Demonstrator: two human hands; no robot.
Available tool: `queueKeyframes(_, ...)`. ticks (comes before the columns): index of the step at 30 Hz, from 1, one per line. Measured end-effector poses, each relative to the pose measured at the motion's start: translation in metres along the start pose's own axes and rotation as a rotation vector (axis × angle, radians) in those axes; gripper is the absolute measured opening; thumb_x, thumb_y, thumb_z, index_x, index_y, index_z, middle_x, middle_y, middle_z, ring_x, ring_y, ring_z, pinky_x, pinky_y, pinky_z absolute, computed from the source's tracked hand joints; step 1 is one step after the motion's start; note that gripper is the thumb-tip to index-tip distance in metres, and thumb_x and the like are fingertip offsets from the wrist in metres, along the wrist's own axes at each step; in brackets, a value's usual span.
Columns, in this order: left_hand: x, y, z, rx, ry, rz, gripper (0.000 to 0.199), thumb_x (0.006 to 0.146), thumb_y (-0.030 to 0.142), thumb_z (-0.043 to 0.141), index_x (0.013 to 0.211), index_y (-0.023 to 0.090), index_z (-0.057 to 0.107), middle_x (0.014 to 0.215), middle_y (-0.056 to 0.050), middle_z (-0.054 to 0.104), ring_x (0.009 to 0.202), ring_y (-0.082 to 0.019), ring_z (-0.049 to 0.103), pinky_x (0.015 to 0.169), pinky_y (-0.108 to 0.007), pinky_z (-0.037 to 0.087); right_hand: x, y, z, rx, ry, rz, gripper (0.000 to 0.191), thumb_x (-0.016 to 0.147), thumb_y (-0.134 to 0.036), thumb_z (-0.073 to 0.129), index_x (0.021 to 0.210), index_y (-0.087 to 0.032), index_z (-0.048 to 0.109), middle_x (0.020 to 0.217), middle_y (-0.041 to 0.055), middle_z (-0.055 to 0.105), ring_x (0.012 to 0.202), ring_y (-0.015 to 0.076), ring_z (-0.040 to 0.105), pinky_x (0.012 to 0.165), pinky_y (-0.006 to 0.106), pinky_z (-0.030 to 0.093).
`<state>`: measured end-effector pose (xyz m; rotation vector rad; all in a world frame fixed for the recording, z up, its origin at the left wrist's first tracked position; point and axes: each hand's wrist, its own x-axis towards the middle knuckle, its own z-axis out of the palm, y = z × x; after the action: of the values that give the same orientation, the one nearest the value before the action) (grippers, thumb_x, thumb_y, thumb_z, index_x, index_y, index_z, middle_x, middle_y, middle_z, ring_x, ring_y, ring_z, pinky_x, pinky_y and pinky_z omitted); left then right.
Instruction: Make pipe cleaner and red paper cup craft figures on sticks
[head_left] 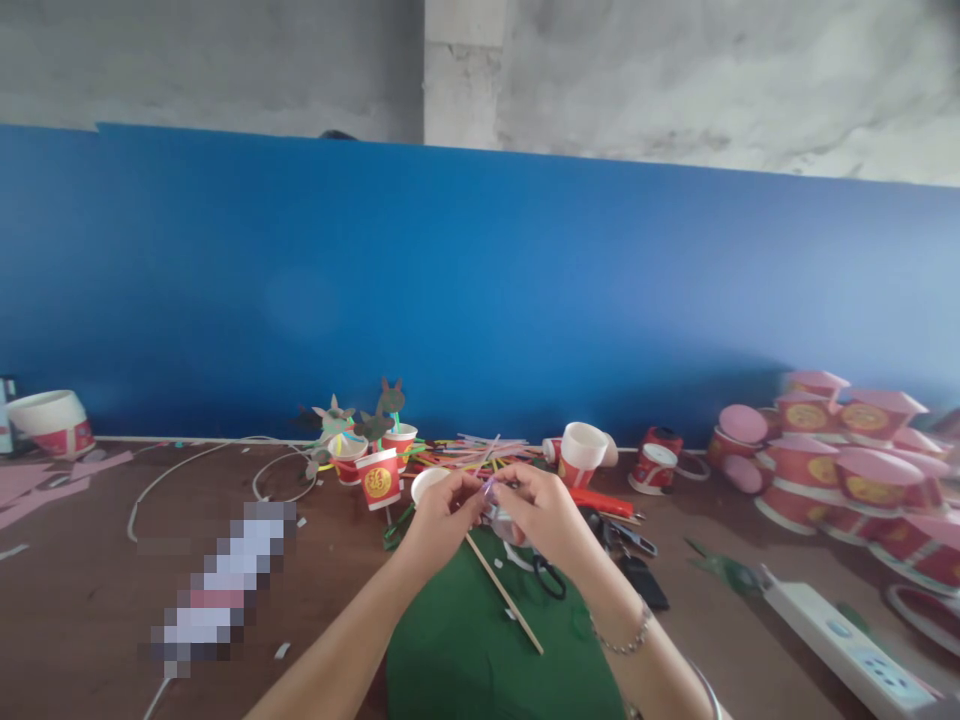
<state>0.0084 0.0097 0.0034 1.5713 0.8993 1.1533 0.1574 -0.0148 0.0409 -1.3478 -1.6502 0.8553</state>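
My left hand (451,508) and my right hand (536,508) meet over the middle of the table, fingertips pinched close together. Between them is a small, thin purple strip (490,487); its exact kind is too small to tell. Something pale and partly see-through (504,526) shows just below the fingers, mostly hidden by my right hand. Under both hands lies a dark green sheet (495,660). A wooden stick (504,592) rests slantwise on it, and black-handled scissors (550,577) lie beside my right wrist, partly covered.
Red and white paper cups with animal cutouts (379,478) stand at the back left. Coloured sticks (480,452) lie along the blue partition (480,300). Stacked cups with pink tops (840,460) and a power strip (847,640) are at right. A white cable (150,485) loops at left.
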Motion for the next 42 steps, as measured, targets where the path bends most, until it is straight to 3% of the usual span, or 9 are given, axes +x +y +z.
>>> queueKeyframes(10, -0.004, 0.003, 0.003, -0.032, 0.006, 0.019, 0.030, 0.080, 0.044, 0.059, 0.080, 0.014, 0.059, 0.064, 0.001, 0.055, 0.059, -0.011, 0.050, 0.056, -0.023, 0.041, -0.001, -0.003, 0.001, 0.042, -0.011, 0.025, 0.010, 0.081, -0.027, 0.050, 0.079, -0.020, 0.055, 0.035, -0.0088, 0.044, 0.032, 0.0088, 0.039, 0.037, 0.018, 0.030)
queueKeyframes(15, -0.004, 0.004, 0.005, -0.074, -0.003, -0.034, 0.032, 0.078, 0.046, 0.060, 0.080, 0.015, 0.057, 0.058, 0.003, 0.051, 0.049, -0.008, 0.046, 0.045, -0.019, 0.036, 0.002, 0.000, 0.000, 0.022, 0.044, -0.004, 0.024, 0.085, -0.037, 0.048, 0.070, -0.019, 0.056, 0.036, -0.0072, 0.042, 0.034, 0.0088, 0.040, 0.038, 0.019, 0.030)
queueKeyframes(18, -0.003, 0.003, 0.004, -0.091, 0.038, -0.045, 0.032, 0.078, 0.046, 0.060, 0.077, 0.015, 0.055, 0.056, 0.003, 0.052, 0.044, -0.006, 0.043, 0.041, -0.018, 0.032, 0.003, 0.002, -0.002, 0.023, 0.046, -0.033, 0.028, 0.087, -0.041, 0.046, 0.081, -0.018, 0.060, 0.041, -0.0054, 0.048, 0.039, 0.0100, 0.043, 0.041, 0.020, 0.032)
queueKeyframes(23, 0.000, 0.001, 0.001, -0.122, 0.072, -0.090, 0.032, 0.079, 0.047, 0.059, 0.076, 0.015, 0.054, 0.052, 0.003, 0.054, 0.041, -0.006, 0.041, 0.038, -0.017, 0.028, -0.004, -0.005, -0.003, -0.024, 0.029, -0.085, 0.021, 0.084, -0.031, 0.051, 0.101, -0.019, 0.055, 0.050, -0.0062, 0.052, 0.044, 0.0106, 0.043, 0.044, 0.021, 0.031)
queueKeyframes(27, 0.000, 0.000, -0.001, -0.099, 0.126, -0.108, 0.024, 0.079, 0.038, 0.058, 0.076, 0.015, 0.054, 0.060, 0.000, 0.061, 0.042, -0.006, 0.046, 0.039, -0.017, 0.031, -0.013, -0.016, 0.000, -0.210, 0.114, -0.244, 0.022, 0.081, -0.025, 0.053, 0.103, -0.022, 0.056, 0.056, -0.0050, 0.052, 0.054, 0.0133, 0.049, 0.054, 0.024, 0.037)
queueKeyframes(32, 0.001, 0.002, -0.001, -0.071, 0.187, -0.107, 0.018, 0.078, 0.033, 0.057, 0.078, 0.015, 0.055, 0.056, 0.002, 0.059, 0.037, -0.004, 0.042, 0.039, -0.017, 0.031, -0.019, -0.022, 0.001, -0.330, 0.179, -0.386, 0.023, 0.081, -0.024, 0.056, 0.104, -0.023, 0.058, 0.067, -0.0016, 0.059, 0.075, 0.0183, 0.057, 0.076, 0.032, 0.041)
queueKeyframes(42, 0.001, 0.007, -0.004, -0.396, 0.109, -0.191, 0.028, 0.070, 0.038, 0.067, 0.075, 0.015, 0.052, 0.063, -0.003, 0.065, 0.043, -0.005, 0.046, 0.039, -0.016, 0.028, -0.012, -0.015, -0.005, -0.428, 0.170, -0.359, 0.021, 0.081, -0.025, 0.055, 0.101, -0.023, 0.059, 0.068, -0.0013, 0.061, 0.082, 0.0202, 0.059, 0.078, 0.034, 0.040)
